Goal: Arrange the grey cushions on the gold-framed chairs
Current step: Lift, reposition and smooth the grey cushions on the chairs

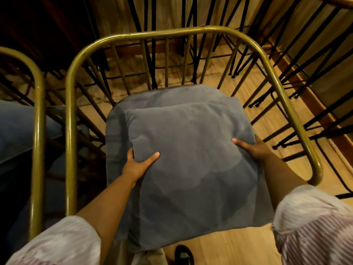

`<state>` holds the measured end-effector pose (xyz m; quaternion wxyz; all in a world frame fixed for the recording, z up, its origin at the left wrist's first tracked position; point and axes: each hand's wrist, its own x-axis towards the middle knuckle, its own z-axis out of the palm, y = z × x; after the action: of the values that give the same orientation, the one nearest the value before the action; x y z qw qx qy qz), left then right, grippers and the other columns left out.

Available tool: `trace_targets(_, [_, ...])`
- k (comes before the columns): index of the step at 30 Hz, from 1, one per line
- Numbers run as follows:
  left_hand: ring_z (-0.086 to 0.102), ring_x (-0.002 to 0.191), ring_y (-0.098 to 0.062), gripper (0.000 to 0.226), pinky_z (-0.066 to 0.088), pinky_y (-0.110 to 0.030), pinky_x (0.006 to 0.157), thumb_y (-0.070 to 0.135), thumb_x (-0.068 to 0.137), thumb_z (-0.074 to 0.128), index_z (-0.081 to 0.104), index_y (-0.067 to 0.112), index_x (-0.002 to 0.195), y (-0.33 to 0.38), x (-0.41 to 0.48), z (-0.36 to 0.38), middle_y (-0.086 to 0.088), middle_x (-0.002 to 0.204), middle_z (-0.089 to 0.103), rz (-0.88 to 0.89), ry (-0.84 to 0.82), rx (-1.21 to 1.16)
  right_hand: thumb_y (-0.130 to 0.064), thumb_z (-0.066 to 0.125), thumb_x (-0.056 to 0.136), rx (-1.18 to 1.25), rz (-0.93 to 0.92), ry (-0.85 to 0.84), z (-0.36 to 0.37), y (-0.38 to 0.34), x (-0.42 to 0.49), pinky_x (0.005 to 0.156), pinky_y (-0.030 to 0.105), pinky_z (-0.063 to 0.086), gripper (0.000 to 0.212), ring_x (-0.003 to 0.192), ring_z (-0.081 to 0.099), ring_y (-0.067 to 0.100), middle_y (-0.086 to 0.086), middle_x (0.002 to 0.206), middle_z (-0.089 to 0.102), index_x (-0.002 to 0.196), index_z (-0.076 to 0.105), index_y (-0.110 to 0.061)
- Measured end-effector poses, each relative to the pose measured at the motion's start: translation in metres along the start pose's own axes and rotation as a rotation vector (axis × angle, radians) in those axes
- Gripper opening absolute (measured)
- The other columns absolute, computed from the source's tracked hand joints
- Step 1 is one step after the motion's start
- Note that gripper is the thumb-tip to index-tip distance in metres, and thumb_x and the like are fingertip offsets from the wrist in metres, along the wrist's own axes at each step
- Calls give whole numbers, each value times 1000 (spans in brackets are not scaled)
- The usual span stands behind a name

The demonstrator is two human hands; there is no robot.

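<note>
Both hands hold one grey cushion point(191, 159), the left hand point(137, 165) and right hand point(254, 150) pinching its two sides. Under the grip sits the gold chair point(70, 104) with its grey seat pad point(172, 98). The cushion looks soft, light and squashy, so the sides are good places to hold.

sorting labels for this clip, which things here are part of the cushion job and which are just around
Job: cushion, held by left hand and right hand; gold chair; second gold chair.
Around: black chair legs, wooden floor.
</note>
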<state>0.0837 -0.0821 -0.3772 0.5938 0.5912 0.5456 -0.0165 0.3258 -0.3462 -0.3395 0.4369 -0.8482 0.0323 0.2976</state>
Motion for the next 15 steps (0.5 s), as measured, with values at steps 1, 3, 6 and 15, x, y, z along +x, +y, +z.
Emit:
trace_targets(1, [42, 133, -36, 109, 37, -51, 110, 50, 63, 80, 17, 31, 150, -1, 2, 1, -9, 151, 38, -8, 0, 12, -35, 78, 73, -1, 2, -2, 4, 3, 1, 85, 34, 43, 76, 123, 52, 31, 8, 140, 52, 139, 44, -20])
trace_targets(3, [42, 134, -36, 118, 36, -51, 111, 59, 53, 81, 18, 32, 150, 0, 3, 4, -9, 151, 38, -39, -12, 28, -45, 79, 67, -47, -35, 13, 13, 10, 4, 96, 38, 43, 94, 130, 47, 32, 8, 146, 46, 146, 34, -22])
trace_targets(6, [39, 136, -36, 142, 35, -51, 112, 75, 27, 71, 16, 34, 151, 1, 6, 8, -8, 154, 34, -71, -22, 45, -53, 72, 71, -163, -18, 91, 26, 16, 13, 113, 49, 29, 107, 140, 30, 38, 15, 157, 25, 153, 7, -26])
trace_targets(15, [36, 139, -34, 76, 30, -41, 115, 52, 92, 44, 26, 5, 149, 35, -68, 4, -16, 154, 33, -1, -26, 70, -56, 31, 94, -545, -114, 34, 55, 2, -42, 114, 53, 25, 56, 142, 24, 40, 18, 156, 23, 146, 34, -33])
